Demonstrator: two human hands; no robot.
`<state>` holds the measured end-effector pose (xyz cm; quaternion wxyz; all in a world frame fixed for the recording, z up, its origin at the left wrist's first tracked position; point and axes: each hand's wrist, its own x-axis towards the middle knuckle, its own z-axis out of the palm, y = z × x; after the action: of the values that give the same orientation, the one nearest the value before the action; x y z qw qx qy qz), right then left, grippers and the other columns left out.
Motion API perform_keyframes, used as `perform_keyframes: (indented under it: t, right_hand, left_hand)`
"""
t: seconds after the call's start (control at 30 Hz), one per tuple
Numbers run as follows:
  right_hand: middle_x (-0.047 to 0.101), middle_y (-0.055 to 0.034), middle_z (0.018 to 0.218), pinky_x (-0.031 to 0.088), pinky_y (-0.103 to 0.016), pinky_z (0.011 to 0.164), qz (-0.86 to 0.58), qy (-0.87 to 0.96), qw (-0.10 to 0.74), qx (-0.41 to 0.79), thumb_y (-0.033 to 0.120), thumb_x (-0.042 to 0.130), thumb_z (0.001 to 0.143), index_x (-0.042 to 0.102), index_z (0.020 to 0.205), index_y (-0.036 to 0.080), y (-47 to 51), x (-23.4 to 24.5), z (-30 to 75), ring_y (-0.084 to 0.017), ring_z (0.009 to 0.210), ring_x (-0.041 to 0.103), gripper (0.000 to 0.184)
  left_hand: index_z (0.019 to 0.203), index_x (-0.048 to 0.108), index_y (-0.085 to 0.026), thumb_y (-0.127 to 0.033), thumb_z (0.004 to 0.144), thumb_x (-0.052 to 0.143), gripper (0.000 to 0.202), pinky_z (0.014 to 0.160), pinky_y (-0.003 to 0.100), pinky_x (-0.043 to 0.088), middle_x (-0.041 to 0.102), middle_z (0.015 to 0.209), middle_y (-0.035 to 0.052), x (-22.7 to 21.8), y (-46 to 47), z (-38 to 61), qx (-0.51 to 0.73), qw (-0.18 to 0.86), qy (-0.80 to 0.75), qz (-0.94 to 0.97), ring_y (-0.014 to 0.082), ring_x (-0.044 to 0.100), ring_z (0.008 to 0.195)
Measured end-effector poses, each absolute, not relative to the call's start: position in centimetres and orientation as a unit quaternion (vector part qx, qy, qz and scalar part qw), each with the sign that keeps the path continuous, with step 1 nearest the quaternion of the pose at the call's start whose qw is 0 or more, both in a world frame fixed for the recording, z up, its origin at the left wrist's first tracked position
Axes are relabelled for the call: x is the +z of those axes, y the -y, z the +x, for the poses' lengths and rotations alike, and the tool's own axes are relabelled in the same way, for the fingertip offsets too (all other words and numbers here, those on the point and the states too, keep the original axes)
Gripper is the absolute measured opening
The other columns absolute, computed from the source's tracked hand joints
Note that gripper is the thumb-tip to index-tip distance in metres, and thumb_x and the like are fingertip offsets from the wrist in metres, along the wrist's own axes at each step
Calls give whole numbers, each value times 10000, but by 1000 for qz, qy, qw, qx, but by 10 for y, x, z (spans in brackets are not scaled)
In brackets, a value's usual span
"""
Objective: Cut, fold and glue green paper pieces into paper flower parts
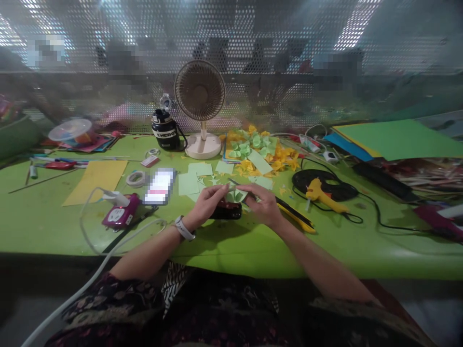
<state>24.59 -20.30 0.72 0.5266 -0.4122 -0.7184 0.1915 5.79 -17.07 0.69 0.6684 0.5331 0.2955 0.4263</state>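
Note:
My left hand [207, 204] and my right hand [263, 205] meet above the green tabletop [231, 246]. Between them, my left fingers pinch a small folded piece of pale green paper [236, 195]. A thin dark stick [239, 187] runs across the fingers of my right hand, which seems to hold it. Below my hands lies a black and red object [227, 211], partly hidden, its kind unclear. Loose green paper squares [190, 183] lie just beyond my left hand. A white watch [184, 228] circles my left wrist.
A heap of yellow and green paper flowers [258, 150] lies beyond my hands. To the right are a yellow glue gun [321, 195] and a yellow-handled tool [294, 214]. To the left are a pink power socket [121, 210] with a white cable and a blurred phone [159, 185]. A fan [199, 94] stands behind.

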Motion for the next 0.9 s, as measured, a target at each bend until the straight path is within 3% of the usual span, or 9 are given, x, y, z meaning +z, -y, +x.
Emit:
perform_keyframes:
  t: [0.17, 0.3, 0.47, 0.7, 0.9]
  right_hand:
    - [753, -45, 835, 588, -331, 699, -445, 587, 559, 382, 433, 748, 765, 751, 894, 213, 198, 9, 247, -178, 730, 693, 255]
    - [723, -10, 699, 579, -304, 608, -441, 513, 562, 476, 497, 810, 669, 738, 814, 205, 194, 8, 247, -144, 585, 653, 333]
    - [727, -9, 708, 573, -279, 585, -436, 483, 562, 511, 470, 840, 639, 747, 799, 212, 193, 7, 248, -135, 585, 649, 318]
    - [750, -36, 789, 589, -304, 622, -442, 560, 543, 442, 418, 769, 733, 763, 863, 204, 198, 9, 247, -153, 635, 668, 250]
    - [767, -57, 939, 577, -389, 748, -458, 715, 497, 178, 259, 621, 851, 761, 1007, 237, 203, 4, 250, -220, 825, 704, 211]
  left_hand:
    - [1114, 712, -193, -458, 825, 693, 392, 689, 268, 602, 721, 919, 51, 10, 166, 52, 460, 636, -282, 552, 167, 698, 803]
    - [1138, 703, -190, -383, 809, 713, 382, 718, 278, 598, 727, 937, 60, 11, 167, 51, 455, 637, -265, 563, 176, 700, 845]
    - [1081, 712, -179, -351, 805, 713, 325, 706, 279, 593, 729, 911, 60, 12, 168, 52, 454, 645, -263, 556, 173, 695, 823]
    - [1066, 734, -176, -265, 790, 704, 292, 742, 293, 583, 748, 950, 71, 8, 166, 55, 445, 601, -283, 601, 163, 683, 816]
    - [1057, 769, -237, -126, 797, 601, 328, 860, 344, 552, 766, 989, 69, 2, 162, 54, 476, 392, -261, 743, 193, 698, 895]
